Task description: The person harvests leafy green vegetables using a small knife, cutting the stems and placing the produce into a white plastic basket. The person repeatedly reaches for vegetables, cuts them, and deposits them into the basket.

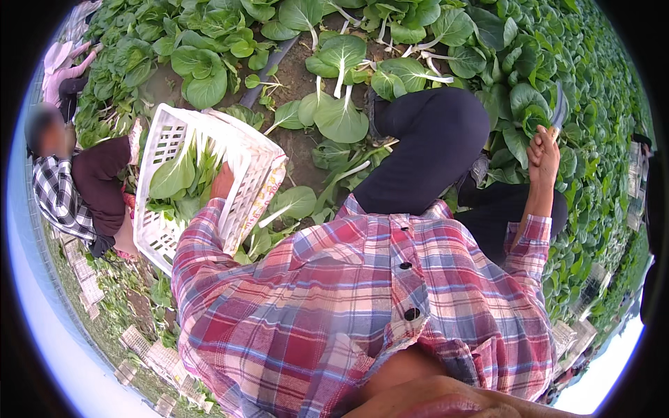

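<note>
My right hand (543, 154), out at the right side, grips a knife (559, 109) by its light handle, with the curved blade pointing away from me over the growing greens. My left hand (223, 182) reaches inside a white plastic crate (148, 209) at my left, among leafy greens with white stalks (175, 175). Its fingers are partly hidden, so whether they hold a plant cannot be told. The crate looks tilted and has coloured writing on its near side. Cut leaves (342, 120) lie on the soil between the crate and my knee.
Dense rows of leafy greens (601, 157) grow at the right and ahead. A dark hose or pipe (269, 70) runs along the soil. A person in a checked shirt (57, 190) sits beyond the crate, and another person in pink (65, 73) is farther off. More crates (157, 360) stand at lower left.
</note>
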{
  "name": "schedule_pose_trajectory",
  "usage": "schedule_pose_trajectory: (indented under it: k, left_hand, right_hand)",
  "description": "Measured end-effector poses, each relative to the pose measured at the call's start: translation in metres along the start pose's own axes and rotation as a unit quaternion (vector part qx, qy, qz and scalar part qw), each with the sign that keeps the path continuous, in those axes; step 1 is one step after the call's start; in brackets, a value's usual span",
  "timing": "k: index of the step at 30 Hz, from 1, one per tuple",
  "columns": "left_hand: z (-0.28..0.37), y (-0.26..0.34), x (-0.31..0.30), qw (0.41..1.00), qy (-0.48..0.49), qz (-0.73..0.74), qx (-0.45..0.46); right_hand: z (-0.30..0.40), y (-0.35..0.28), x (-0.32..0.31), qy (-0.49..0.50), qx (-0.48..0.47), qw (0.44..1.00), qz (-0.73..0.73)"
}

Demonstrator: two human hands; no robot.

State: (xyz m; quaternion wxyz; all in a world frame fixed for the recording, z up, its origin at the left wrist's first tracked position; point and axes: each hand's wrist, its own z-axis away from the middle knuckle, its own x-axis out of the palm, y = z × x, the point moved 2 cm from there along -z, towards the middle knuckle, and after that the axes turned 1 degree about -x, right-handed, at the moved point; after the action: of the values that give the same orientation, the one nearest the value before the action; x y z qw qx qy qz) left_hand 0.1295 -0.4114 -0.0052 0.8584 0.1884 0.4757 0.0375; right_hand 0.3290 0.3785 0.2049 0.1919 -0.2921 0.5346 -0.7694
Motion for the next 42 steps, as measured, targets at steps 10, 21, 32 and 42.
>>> schedule_pose_trajectory:
  k: [10, 21, 32, 42]
  left_hand:
    - [-0.053, 0.04, -0.118, 0.768, 0.216, 0.585, -0.146]
    - [-0.097, 0.043, -0.089, 0.656, 0.297, 0.662, -0.209]
    - [-0.115, 0.258, -0.15, 0.666, 0.121, 0.719, -0.157]
    - [-0.347, 0.368, -0.152, 0.557, -0.107, 0.818, -0.099]
  right_hand:
    - [0.025, -0.075, -0.009, -0.034, -0.048, 0.998, 0.03]
    - [0.098, -0.069, -0.085, 0.079, -0.045, 0.992, -0.09]
    - [0.107, -0.073, -0.064, 0.035, 0.013, 0.985, -0.168]
    - [0.159, -0.099, -0.101, 0.144, -0.194, 0.97, -0.042]
